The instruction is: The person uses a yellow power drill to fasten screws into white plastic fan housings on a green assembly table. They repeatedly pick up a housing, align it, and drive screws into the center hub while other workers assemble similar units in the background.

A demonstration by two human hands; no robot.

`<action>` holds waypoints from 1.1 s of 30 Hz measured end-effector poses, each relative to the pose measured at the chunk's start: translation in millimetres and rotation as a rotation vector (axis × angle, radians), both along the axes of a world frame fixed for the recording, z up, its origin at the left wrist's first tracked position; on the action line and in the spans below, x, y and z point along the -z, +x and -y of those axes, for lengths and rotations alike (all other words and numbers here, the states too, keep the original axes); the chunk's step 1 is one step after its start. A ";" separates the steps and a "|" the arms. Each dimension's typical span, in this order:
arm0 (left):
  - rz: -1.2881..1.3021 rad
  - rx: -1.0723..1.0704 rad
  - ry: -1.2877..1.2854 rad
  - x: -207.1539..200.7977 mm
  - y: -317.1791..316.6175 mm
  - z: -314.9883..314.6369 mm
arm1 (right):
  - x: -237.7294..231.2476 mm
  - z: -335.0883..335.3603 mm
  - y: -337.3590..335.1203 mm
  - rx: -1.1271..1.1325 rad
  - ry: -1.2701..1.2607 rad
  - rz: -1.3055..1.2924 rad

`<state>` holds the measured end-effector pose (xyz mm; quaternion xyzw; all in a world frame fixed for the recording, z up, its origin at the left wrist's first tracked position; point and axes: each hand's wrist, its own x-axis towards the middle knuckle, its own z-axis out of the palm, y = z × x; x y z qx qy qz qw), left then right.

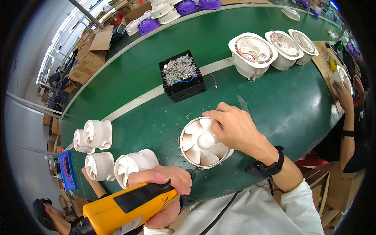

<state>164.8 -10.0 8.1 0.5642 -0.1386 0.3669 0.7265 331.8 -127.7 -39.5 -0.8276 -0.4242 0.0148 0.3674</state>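
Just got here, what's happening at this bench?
A person's left hand grips a yellow power tool, while the right hand touches the rim of a white fan unit on the green table. Beyond it stands a black box full of screws. Four similar fan units sit to the left; three wired white housings stand at upper right.

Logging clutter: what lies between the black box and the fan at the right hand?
A few loose screws on the green tabletop between the black box and the fan, in the head view.
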 end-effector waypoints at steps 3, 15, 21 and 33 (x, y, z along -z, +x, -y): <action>-0.018 -0.029 0.035 2.8 5.0 0.5 | 2.2 1.4 1.7 0.010 0.011 -0.003; -0.195 -0.195 0.060 -10.7 5.1 14.8 | 0.7 2.2 0.5 -0.001 0.023 -0.020; -0.306 -0.142 0.132 -7.1 11.0 15.6 | -1.6 6.0 6.4 -0.060 -0.053 -0.062; -0.154 -0.235 -0.043 -24.8 1.8 -7.6 | -1.4 -8.1 22.0 -0.244 -0.152 -0.354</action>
